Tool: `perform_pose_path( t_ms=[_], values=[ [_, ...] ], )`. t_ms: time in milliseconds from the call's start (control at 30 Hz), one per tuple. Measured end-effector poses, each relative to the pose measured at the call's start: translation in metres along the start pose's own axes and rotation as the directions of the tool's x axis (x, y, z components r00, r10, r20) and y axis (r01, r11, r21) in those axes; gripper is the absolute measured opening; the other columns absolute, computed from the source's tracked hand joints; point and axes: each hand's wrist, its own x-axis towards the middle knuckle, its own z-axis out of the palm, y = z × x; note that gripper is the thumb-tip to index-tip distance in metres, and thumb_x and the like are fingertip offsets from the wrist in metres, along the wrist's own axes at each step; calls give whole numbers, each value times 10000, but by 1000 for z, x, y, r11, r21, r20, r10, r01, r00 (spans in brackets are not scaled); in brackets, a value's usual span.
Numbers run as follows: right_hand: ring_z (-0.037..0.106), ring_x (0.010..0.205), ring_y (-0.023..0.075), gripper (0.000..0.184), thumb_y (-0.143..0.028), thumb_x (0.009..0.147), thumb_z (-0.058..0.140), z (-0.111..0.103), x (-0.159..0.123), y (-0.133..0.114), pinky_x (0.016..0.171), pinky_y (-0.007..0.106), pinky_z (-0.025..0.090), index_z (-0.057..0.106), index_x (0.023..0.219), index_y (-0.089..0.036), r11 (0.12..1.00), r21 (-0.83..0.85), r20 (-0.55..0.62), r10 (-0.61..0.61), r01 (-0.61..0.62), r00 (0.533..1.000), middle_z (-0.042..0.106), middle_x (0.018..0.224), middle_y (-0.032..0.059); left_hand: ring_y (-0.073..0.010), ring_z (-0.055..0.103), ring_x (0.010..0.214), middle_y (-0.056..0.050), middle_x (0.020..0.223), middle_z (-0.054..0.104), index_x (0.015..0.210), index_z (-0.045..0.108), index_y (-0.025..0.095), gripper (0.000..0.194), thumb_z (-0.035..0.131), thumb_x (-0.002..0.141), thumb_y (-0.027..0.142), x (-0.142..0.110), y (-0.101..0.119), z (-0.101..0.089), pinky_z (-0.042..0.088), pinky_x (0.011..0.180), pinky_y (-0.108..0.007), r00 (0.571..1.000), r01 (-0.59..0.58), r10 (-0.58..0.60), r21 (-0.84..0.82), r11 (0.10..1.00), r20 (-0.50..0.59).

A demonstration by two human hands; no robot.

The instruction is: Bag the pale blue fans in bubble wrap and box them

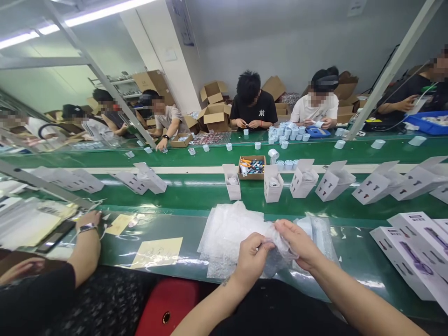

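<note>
Left grip (251, 258) and right grip (297, 241), fingers nearly closed, pinch the wrap (282, 246) — likely light, limp, slippery; its bunched folds should hold best.

Tabletop (357, 263) green. Plastic film (282, 242) whitish; bag pile (227, 233) white. Near edge: paper sheet (157, 252), pale yellow. Right end: cartons (402, 252), white, purplish prints. Stool (168, 303) red. Neighbour's cloth (101, 298) black, pale mottled pattern. Far tray (425, 123) blue.

Clear plastic wrap (282, 243) between the fingers of the left hand (255, 255) and right hand (297, 240).
</note>
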Motion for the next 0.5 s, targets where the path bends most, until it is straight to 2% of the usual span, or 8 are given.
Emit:
perform_pose_path(
  t_ms=[67,167,233,267,333,400,433,500],
  values=[
    [585,874,227,662,-730,630,666,-11,-3,-2,769,344,443,626,1093,-258,991,131,141,-12,-7,990,645,998,52,-129,509,650,-2,650,577,682,636,148,183,644,765,311,2,3,-1,393,642,-249,994,104,-111,-191,976,-24],
    [482,1194,297,972,-675,529,776,-23,-6,-1,963,434,382,429,1360,-308,988,151,377,-91,35,922,498,1351,90,-137,551,657,-15,699,625,808,645,141,215,684,719,333,10,13,-4,439,681,-275,967,237,-250,-505,830,42],
    [486,1201,289,975,-471,512,876,-23,-4,1,982,438,372,416,1357,-314,995,54,333,-94,81,938,505,1355,82,-148,578,690,-30,751,646,858,635,139,240,692,711,319,14,21,-7,461,716,-297,967,246,-236,-566,787,92],
    [516,1165,282,901,-394,532,882,-20,-2,3,973,432,381,455,1319,-296,995,14,268,-95,95,959,549,1308,83,-148,581,694,-34,764,648,870,631,139,229,678,725,309,15,24,-8,465,709,-295,972,230,-213,-538,811,95],
    [582,1051,274,667,-364,592,848,-11,2,7,922,417,417,560,1179,-234,994,-5,145,-111,113,983,650,1148,87,-138,567,672,-34,749,633,858,628,143,164,627,776,284,16,27,-13,459,659,-269,992,121,-120,-343,932,23],
    [616,937,266,495,-386,627,816,0,5,9,848,393,450,614,1036,-191,992,21,84,-127,125,988,698,995,82,-134,549,661,-32,721,605,810,624,148,97,568,816,226,14,27,-18,448,625,-254,990,-118,119,19,993,-79],
    [623,896,259,450,-388,636,805,5,6,10,815,378,458,623,993,-183,991,35,62,-128,126,990,705,943,75,-136,548,671,-36,720,594,800,623,149,98,536,829,186,13,26,-20,449,624,-252,955,-261,284,209,943,-90],
    [625,864,250,398,-379,643,790,13,7,9,766,351,465,626,948,-181,991,64,18,-119,118,993,707,896,61,-142,555,715,-52,764,591,848,624,152,157,474,842,107,11,23,-23,462,647,-254,822,-499,569,477,724,-3]
  ],
)
